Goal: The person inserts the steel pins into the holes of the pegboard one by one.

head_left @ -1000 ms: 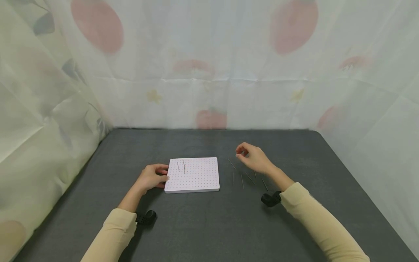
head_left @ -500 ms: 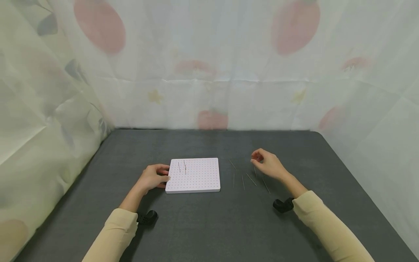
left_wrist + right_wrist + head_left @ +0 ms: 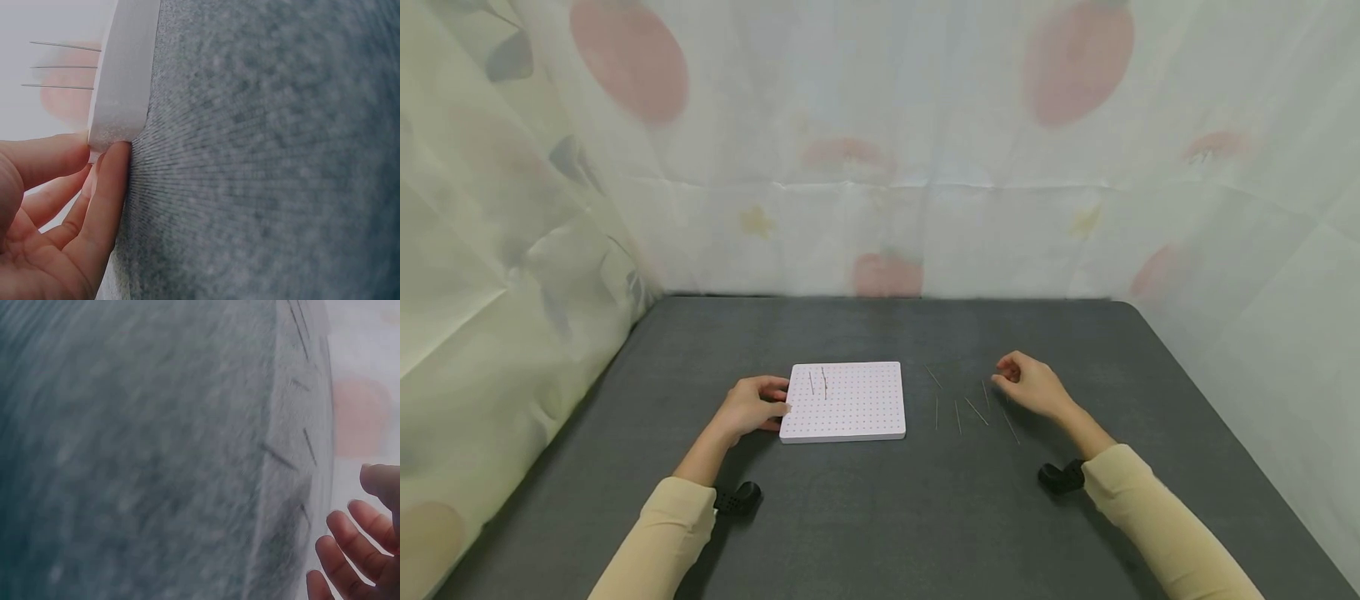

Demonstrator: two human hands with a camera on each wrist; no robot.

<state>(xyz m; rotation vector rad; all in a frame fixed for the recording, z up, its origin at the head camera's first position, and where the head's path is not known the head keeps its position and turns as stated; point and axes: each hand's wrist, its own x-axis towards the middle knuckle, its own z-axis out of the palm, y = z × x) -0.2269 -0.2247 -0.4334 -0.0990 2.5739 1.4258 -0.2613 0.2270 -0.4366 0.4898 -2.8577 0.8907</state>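
A white board with a grid of small holes [image 3: 850, 417] lies on the dark table. Its left edge is pinched by my left hand [image 3: 748, 408], the thumb at the top face and the fingers against the side. Three thin metal pins [image 3: 65, 67] stand in the board in the left wrist view, near its far left part. My right hand [image 3: 1030, 385] hovers to the right of the board, over the table, with fingers loosely bent and apart from the thumb [image 3: 380, 482]. Nothing shows between them. Just left of this hand lies a loose pin [image 3: 987, 395].
Several more loose pins [image 3: 977, 411] are scattered between the board and my right hand. The dark tabletop [image 3: 880, 517] reaches to a patterned white curtain [image 3: 880, 225] at the back and sides. Each wrist wears a black camera [image 3: 1062, 478].
My right hand has moved right and slightly nearer, away from the board and past the loose pins. The left hand keeps its hold on the board; the view has shifted slightly.
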